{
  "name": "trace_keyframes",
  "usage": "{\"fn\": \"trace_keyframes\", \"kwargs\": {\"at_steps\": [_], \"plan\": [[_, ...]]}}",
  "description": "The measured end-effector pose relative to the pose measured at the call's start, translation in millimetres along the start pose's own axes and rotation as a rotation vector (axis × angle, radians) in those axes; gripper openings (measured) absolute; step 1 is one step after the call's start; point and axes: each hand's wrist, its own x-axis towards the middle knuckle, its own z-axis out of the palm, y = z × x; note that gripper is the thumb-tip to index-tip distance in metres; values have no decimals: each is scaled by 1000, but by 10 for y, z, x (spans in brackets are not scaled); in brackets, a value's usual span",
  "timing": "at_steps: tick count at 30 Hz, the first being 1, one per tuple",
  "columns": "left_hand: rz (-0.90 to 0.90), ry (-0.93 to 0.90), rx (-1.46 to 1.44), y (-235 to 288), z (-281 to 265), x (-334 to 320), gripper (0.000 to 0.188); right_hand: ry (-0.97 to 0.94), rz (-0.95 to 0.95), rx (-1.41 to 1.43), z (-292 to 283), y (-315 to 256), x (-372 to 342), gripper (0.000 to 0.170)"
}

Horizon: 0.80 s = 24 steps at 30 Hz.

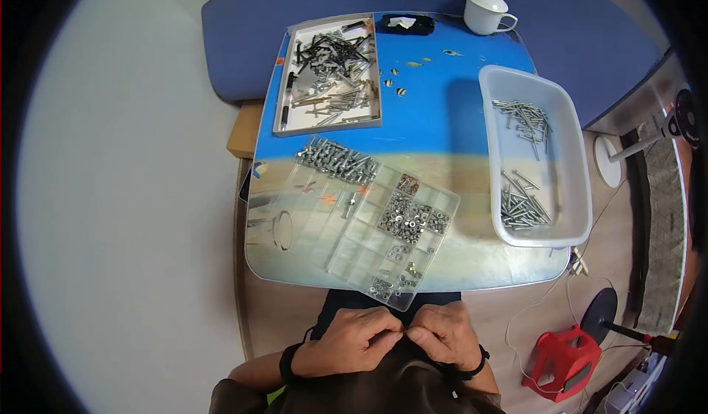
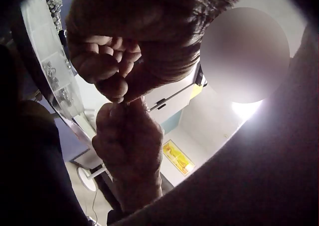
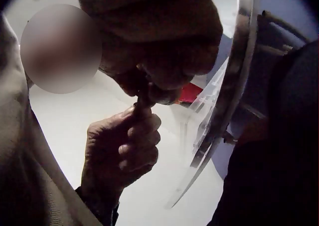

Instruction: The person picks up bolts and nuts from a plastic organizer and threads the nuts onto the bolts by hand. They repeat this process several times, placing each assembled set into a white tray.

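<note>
Over the lap, just in front of the table edge, my left hand (image 1: 360,340) and right hand (image 1: 448,334) meet at the fingertips. Both pinch a small thin piece (image 3: 143,95) between thumb and fingers; it is dark and mostly covered, so I cannot tell its kind. In the left wrist view the right hand (image 2: 130,148) comes up from below to the left fingertips. Nearest to the hands is a clear compartment box (image 1: 352,246), its corner jutting past the table edge. Nuts (image 1: 404,218) and other small hardware fill several compartments. Bolts (image 1: 335,161) lie heaped at its far left.
A white tray (image 1: 330,129) of black and silver screws stands at the table's back left. On the right is a translucent tub (image 1: 579,171) with two groups of long screws. A lidded white cup (image 1: 483,14) and a black pouch (image 1: 391,27) sit farther back. A red stool (image 1: 564,359) stands right.
</note>
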Motion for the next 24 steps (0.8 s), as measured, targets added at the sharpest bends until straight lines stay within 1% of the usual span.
{"fn": "trace_keyframes", "kwargs": {"at_steps": [2,4,5,6,7,8,10,12,13,15,16,17,18,19,20,21,22,24], "plan": [[-8,4,7,-8,-9,-6,10,-21,-15,-24,-1,-15,35,23],[-4,40,-1,1,-38,-11,10,60,69,11,-7,-136,99,24],[-2,65,-12,9,-59,-13,10,53,61,13,-15,-168,100,24],[-2,75,-6,17,-104,-18,10,25,119,9,-20,-192,79,23],[-71,168,-7,26,-180,-28,10,-2,177,4,-12,-207,54,21],[-141,260,-10,33,-265,-31,10,-7,169,6,19,-183,32,21],[-207,414,119,-3,-511,65,5,50,77,-43,101,-83,-17,16],[-37,565,231,-148,-731,240,2,10,90,-66,129,-41,-82,13],[-35,571,236,-198,-800,322,2,-25,113,-91,137,-29,-109,10],[-95,622,492,-294,-894,441,1,-57,118,-123,153,-25,-146,10],[-92,626,497,-370,-911,492,1,-83,129,-157,160,-18,-156,9],[-138,634,380,-458,-906,546,3,-82,125,-156,173,-7,-169,9],[-184,639,262,-525,-893,593,5,-113,122,-217,188,10,-183,10],[-182,636,265,-564,-872,637,5,-143,120,-278,200,31,-198,11],[-242,621,221,-594,-842,679,2,-141,121,-276,206,60,-222,11],[-300,605,178,-620,-815,715,3,-180,117,-317,211,94,-245,12],[-300,602,179,-649,-793,738,3,-221,113,-357,205,116,-257,12],[-314,587,247,-690,-750,760,2,-236,101,-373,175,132,-257,13]]}}
